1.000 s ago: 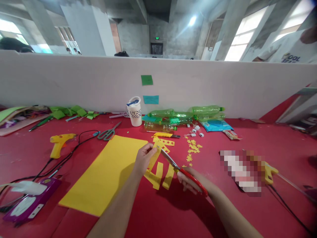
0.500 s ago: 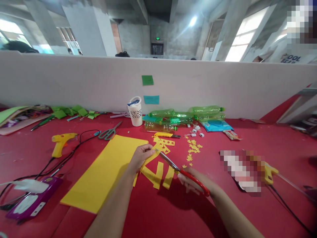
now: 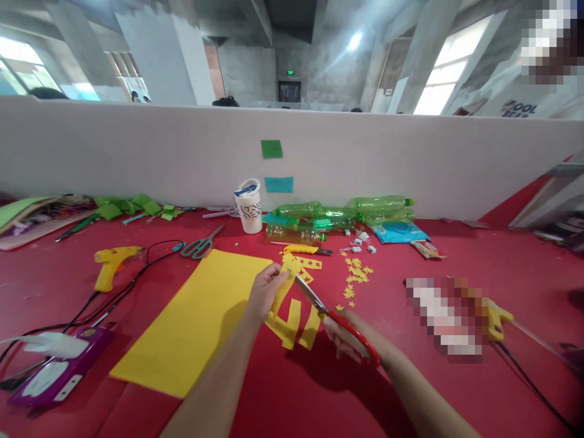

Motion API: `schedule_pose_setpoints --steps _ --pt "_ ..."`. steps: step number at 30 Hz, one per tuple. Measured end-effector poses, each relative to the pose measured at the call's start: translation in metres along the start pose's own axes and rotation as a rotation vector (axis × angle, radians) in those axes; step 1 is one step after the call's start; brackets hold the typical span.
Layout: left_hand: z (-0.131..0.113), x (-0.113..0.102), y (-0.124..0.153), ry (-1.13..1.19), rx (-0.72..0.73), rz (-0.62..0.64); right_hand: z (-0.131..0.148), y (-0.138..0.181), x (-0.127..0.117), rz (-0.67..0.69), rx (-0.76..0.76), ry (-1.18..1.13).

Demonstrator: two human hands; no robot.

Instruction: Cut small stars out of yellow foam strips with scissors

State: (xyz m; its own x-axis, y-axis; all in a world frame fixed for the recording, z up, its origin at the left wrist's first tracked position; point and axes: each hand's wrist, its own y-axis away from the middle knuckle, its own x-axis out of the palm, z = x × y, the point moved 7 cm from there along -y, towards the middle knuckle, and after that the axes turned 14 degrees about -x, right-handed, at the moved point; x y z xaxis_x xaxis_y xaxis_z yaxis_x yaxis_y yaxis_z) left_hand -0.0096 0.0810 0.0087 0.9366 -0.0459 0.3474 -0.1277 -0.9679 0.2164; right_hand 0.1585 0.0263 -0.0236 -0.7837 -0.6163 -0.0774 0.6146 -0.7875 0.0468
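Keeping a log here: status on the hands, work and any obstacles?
Left hand pinching yellow strip. Right hand gripping red scissors, tips at strip. Loose strips close by, not blocking.

Single head-worn view, facing forward and down across a red desk (image 3: pixel 283 401).
The camera looks from the person's own head above the near side, close enough that both forearms run in from the near edge and the left hand (image 3: pixel 266 293) and right hand (image 3: pixel 340 339) come near the middle. It takes in the desk from left to right, meets a white panel (image 3: pixel 182 152) along the far side, and looks over its top into a hall with a distant door (image 3: pixel 289 92).
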Motion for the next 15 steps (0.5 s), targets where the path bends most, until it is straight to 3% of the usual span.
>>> schedule_pose_setpoints --steps 6,15 --pt "0.004 0.003 -0.001 0.062 0.022 0.0 -0.013 -0.004 0.003 -0.003 0.004 -0.019" --pt "0.004 0.003 0.0 0.073 0.032 0.007 -0.011 -0.004 0.005 -0.021 0.033 -0.002"
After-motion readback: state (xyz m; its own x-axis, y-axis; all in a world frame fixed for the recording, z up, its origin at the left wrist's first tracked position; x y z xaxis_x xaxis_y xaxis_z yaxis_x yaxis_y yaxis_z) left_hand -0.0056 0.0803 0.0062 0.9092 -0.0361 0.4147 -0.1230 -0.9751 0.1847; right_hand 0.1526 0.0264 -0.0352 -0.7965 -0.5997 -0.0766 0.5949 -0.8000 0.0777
